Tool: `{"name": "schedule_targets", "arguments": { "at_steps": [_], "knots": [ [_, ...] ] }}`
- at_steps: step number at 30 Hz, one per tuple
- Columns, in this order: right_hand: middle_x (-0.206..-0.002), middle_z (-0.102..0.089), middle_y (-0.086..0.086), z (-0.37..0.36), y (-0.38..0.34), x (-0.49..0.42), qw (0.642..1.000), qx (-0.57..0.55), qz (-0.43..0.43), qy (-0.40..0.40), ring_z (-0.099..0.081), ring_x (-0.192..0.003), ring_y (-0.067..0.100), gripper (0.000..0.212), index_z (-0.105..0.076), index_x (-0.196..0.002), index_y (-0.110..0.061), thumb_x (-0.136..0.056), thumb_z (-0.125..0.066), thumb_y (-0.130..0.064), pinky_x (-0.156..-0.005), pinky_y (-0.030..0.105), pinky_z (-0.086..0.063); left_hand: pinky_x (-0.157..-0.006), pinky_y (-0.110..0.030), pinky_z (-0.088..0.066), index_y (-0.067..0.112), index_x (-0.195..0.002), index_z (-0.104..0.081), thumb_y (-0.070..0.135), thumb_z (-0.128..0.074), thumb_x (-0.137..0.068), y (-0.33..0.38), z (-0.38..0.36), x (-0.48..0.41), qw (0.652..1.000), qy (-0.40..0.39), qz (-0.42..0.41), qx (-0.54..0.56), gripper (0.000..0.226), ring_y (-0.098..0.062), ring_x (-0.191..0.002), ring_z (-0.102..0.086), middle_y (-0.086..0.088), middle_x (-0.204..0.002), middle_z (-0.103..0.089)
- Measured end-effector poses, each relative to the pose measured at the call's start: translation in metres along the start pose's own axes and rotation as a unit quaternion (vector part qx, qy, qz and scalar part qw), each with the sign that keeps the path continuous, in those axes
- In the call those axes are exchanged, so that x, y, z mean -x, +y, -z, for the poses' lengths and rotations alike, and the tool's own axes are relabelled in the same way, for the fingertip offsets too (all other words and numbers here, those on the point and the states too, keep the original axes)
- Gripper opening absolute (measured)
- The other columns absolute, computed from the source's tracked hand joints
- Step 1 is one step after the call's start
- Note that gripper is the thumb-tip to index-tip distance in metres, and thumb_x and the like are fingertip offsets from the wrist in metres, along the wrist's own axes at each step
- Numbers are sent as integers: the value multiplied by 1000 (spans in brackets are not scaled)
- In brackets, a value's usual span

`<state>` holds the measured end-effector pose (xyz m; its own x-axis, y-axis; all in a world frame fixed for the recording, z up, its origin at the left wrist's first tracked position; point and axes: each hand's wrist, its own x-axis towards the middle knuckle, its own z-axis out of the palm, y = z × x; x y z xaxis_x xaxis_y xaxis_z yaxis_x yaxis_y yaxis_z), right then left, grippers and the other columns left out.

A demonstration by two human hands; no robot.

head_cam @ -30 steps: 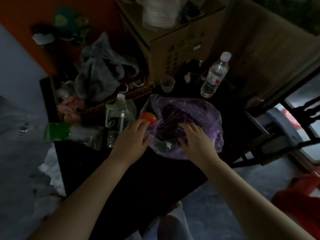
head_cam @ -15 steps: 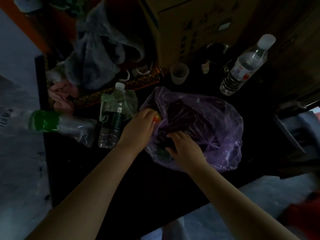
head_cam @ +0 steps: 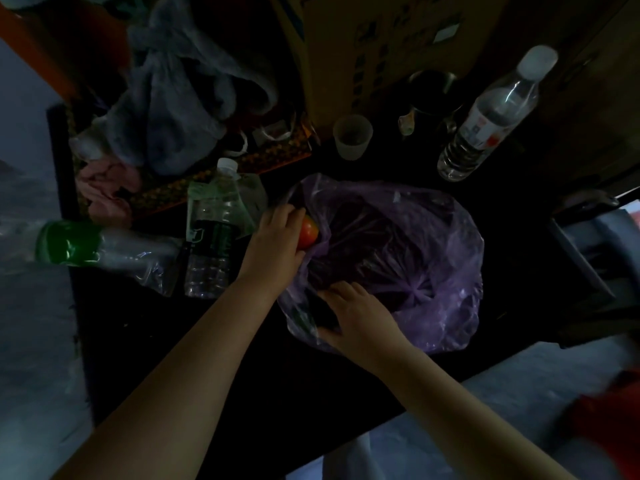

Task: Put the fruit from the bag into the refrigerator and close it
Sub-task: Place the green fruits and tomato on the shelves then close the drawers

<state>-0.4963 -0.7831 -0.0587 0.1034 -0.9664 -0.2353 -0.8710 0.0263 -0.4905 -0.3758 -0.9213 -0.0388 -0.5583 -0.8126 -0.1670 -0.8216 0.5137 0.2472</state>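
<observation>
Head view: the left hand (head_cam: 277,237) now curls round the red fruit (head_cam: 309,232) at the left edge of the bag (head_cam: 433,237). The right hand (head_cam: 360,317) has slid nearer and pinches the bag. I think the fruit can come out now.

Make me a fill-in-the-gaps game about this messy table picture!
1. The left hand grips a red fruit at the mouth of the ___ bag.
2. The tall water bottle at the far right has a ___ cap.
3. The green-labelled bottle lies on its ___.

Missing words: purple, white, side.
</observation>
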Motion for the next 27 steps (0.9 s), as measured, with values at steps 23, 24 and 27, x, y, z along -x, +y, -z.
{"name": "schedule_targets", "arguments": {
  "at_steps": [23, 24, 27],
  "knots": [
    [-127, -52, 4, 37, -11, 27, 971, -94, -138, 169, -51, -115, 23, 52, -47, -130, -15, -83, -67, -28, -84, 26, -39, -101, -40, -40, 16, -139, -39, 34, -75, -77, 10, 40, 42, 993, 30, -34, 109, 74, -24, -130, -34, -5, -139, -39],
    [-128, -51, 4, 41, -13, 30, 969, -97, -141, 180, -51, -114, 22, 52, -47, -131, -16, -84, -67, -27, -81, 24, -37, -101, -41, -41, 16, -139, -40, 34, -75, -76, 12, 43, 44, 992, 32, -37, 114, 74, -25, -130, -35, -4, -139, -40],
    [-128, -49, 2, 52, -18, 39, 961, -96, -151, 210, -52, -112, 22, 52, -46, -132, -18, -85, -66, -27, -77, 23, -37, -98, -42, -43, 16, -138, -41, 34, -76, -75, 17, 53, 54, 990, 45, -51, 124, 74, -25, -129, -36, -4, -137, -41]
  ]
}}
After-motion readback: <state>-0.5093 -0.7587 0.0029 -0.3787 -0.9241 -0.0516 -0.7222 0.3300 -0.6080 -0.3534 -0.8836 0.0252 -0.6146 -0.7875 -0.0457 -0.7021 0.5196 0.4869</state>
